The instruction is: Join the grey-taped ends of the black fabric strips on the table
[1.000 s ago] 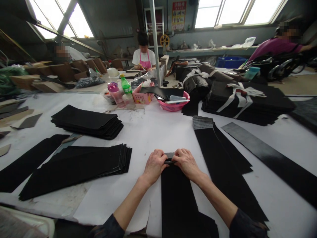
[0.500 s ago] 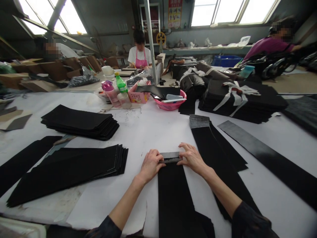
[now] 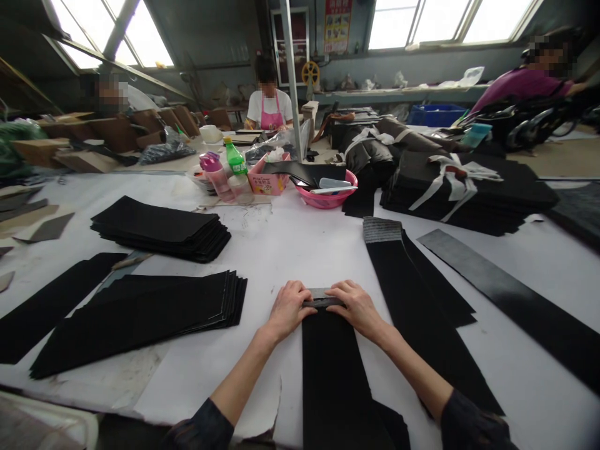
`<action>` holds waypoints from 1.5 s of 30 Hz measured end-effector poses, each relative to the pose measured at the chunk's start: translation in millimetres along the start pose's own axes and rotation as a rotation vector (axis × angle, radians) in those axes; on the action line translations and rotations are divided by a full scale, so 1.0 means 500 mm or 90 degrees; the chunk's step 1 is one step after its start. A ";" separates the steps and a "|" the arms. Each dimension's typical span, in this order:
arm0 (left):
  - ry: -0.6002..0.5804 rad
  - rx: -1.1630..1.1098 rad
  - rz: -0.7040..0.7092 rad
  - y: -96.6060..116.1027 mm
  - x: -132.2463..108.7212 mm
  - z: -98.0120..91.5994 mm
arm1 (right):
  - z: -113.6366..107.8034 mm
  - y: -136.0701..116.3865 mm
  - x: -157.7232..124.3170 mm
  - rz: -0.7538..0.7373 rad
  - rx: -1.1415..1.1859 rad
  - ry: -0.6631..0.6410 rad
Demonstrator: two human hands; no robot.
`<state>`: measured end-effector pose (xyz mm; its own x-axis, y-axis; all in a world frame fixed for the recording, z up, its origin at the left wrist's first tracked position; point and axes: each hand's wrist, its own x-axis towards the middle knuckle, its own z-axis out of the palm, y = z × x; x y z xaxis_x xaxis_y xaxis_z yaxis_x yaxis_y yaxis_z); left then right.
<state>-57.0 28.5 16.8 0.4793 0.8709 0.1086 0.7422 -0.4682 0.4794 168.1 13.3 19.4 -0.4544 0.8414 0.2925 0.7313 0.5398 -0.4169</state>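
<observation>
A long black strip of material [image 3: 332, 369] lies on the white table [image 3: 290, 244] straight in front of me, running toward my body. Its far end is folded over into a narrow grey flap [image 3: 322, 296]. My left hand [image 3: 289, 307] and my right hand [image 3: 355, 306] both rest on that folded end, fingers curled and pressing down on the fold, thumbs toward each other.
Stacks of black pieces [image 3: 162, 226] [image 3: 140, 315] lie to the left. More black strips [image 3: 422, 294] [image 3: 510, 300] lie to the right. A pink basin [image 3: 328, 194], bottles [image 3: 237, 164] and tied bundles [image 3: 464, 187] sit farther back. Other people work at the far tables.
My right hand had slid out along the fold to the right half a second ago; now both hands sit close together on the fold again.
</observation>
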 end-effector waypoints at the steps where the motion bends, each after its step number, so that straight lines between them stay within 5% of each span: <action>1: 0.002 -0.003 0.001 -0.001 0.000 0.000 | 0.012 -0.004 0.004 -0.007 -0.002 -0.003; 23: 0.153 -0.001 0.101 -0.026 -0.028 0.030 | 0.054 0.034 -0.004 -0.054 0.026 0.041; 45: 0.084 0.207 0.210 -0.017 -0.036 0.029 | 0.035 0.041 -0.003 -0.138 0.019 -0.043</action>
<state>-65.1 14.7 -2.0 0.6658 0.6700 0.3284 0.6789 -0.7265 0.1058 174.9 23.4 -4.5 -0.6330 0.7052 0.3193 0.5985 0.7074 -0.3760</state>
